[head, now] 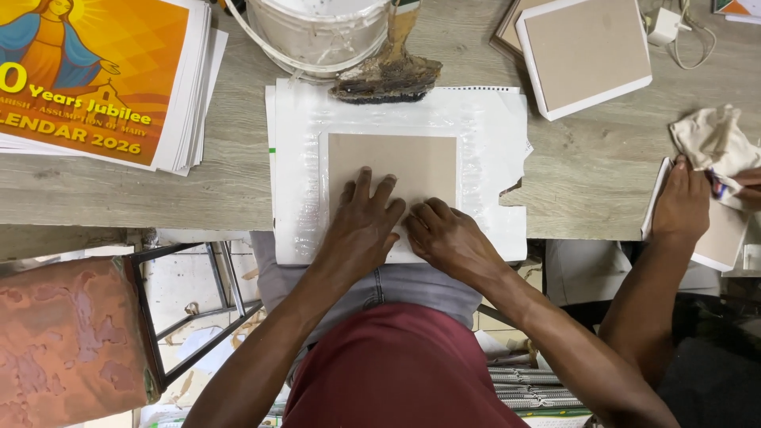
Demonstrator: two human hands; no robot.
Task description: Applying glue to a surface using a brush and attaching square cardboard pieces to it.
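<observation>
A tan cardboard square (pixel 404 162) lies on a glossy white sheet (pixel 483 135) smeared with glue, on the wooden table (pixel 587 170). My left hand (pixel 363 226) presses flat on the cardboard's near edge, fingers spread. Beside it, my right hand (pixel 444 236) presses down at the near right corner of the cardboard, fingers bent over the sheet's edge. Neither hand holds anything.
A white glue bucket (pixel 317 32) and a crusted brush (pixel 388 75) stand behind the sheet. A stack of orange printed calendars (pixel 103 79) lies at left, a white-edged board (pixel 587 51) at back right. Another person's hand (pixel 682 202) rests on a board beside a cloth (pixel 717 139).
</observation>
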